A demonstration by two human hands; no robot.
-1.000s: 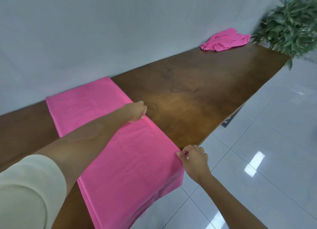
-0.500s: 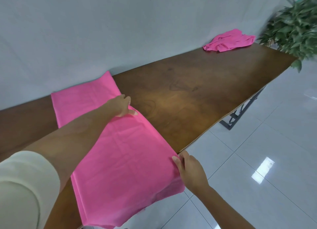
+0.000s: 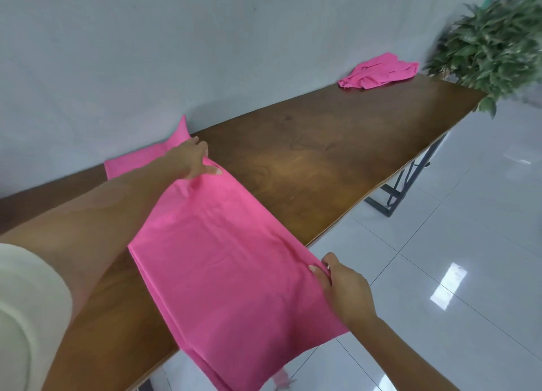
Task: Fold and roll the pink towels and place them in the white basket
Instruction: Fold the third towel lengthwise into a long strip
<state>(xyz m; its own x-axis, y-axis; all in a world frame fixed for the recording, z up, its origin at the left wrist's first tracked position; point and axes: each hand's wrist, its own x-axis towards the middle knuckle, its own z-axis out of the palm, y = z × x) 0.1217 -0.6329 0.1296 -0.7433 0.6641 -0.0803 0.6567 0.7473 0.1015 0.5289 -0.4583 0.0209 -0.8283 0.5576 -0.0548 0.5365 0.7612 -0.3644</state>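
Note:
A large pink towel (image 3: 223,258) lies folded lengthwise across the brown table (image 3: 322,162), and its near end hangs over the front edge. My left hand (image 3: 192,159) rests on the towel's right edge near the wall, fingers stretched forward and thumb lying on the cloth. The towel's far corner (image 3: 181,129) stands up against the wall. My right hand (image 3: 343,288) pinches the same edge where it crosses the table's front edge. A second pink towel (image 3: 378,71) lies crumpled at the table's far end. No white basket is in view.
A leafy green plant (image 3: 492,44) stands beyond the far right end of the table. A grey wall runs along the table's back. Glossy white floor tiles (image 3: 454,258) lie to the right, and a dark metal table leg (image 3: 396,191) shows underneath.
My left hand let go of its pinch and slid along the towel's edge toward the wall, pushing the far corner up against it. My right hand kept its grip at the front edge.

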